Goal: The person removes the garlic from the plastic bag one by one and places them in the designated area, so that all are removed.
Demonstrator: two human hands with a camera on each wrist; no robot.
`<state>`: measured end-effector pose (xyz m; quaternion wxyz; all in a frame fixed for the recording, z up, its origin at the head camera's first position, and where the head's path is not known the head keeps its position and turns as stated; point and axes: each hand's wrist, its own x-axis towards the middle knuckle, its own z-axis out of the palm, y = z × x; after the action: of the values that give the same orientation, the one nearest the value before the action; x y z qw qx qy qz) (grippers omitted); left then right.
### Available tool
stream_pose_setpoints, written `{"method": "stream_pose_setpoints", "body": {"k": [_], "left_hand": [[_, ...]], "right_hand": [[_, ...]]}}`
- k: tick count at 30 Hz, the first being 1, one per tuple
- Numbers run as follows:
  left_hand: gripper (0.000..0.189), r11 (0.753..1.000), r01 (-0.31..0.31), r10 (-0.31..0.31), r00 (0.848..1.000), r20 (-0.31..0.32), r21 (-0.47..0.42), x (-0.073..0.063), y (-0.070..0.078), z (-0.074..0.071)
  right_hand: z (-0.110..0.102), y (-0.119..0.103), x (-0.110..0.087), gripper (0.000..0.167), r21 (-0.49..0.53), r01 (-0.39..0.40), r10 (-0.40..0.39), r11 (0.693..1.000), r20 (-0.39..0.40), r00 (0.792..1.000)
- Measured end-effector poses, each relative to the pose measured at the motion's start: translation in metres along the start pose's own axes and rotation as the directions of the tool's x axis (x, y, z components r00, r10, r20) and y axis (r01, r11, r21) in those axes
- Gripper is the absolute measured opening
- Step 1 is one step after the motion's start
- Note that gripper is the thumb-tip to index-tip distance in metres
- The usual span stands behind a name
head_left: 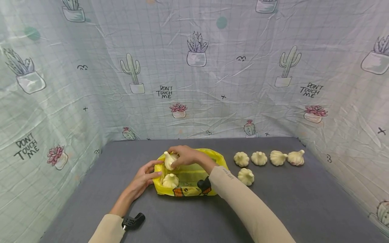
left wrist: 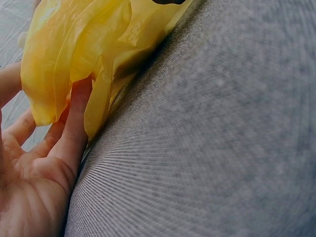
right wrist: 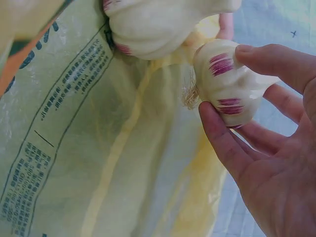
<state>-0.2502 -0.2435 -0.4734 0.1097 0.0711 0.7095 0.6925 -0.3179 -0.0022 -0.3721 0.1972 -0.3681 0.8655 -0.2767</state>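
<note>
A garlic bulb (head_left: 170, 160) is pinched between the thumb and fingers of my right hand (head_left: 187, 156), over the far left corner of a yellow plastic bag (head_left: 224, 160). In the right wrist view this garlic bulb (right wrist: 219, 84) shows purple streaks and a tuft of roots. Another bulb (head_left: 171, 181) lies inside the bag at its near left. My left hand (head_left: 142, 179) holds the bag's left side, fingers and thumb at the rim. The left wrist view shows its fingertips (left wrist: 81, 96) against the folded yellow plastic (left wrist: 74, 59).
Right of the bag, several garlic bulbs form a row along the back of the grey table (head_left: 273, 202), ending in a bulb (head_left: 295, 158) at the right. One more bulb (head_left: 246, 177) sits nearer, beside my right sleeve. A printed curtain (head_left: 222, 84) surrounds the table's back and sides.
</note>
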Motion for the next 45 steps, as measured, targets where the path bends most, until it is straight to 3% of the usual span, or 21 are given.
{"method": "stream_pose_setpoints", "body": {"k": [20, 32, 45], "left_hand": [[0.057, 1.000, 0.001, -0.001, 1.000, 0.012, 0.002, 0.001, -0.001, -0.001], [0.056, 1.000, 0.008, -0.008, 1.000, 0.008, -0.002, 0.003, -0.001, -0.001], [0.057, 1.000, 0.016, -0.016, 1.000, -0.012, 0.007, 0.002, 0.000, 0.000]], "right_hand": [[-0.021, -0.012, -0.027, 0.056, -0.015, 0.097, -0.098, 0.995, -0.062, 0.993], [-0.032, -0.023, -0.054, 0.057, 0.038, 0.165, -0.160, 0.986, -0.102, 0.982], [-0.044, -0.028, -0.088, 0.057, 0.089, 0.184, -0.169, 0.979, -0.146, 0.975]]}}
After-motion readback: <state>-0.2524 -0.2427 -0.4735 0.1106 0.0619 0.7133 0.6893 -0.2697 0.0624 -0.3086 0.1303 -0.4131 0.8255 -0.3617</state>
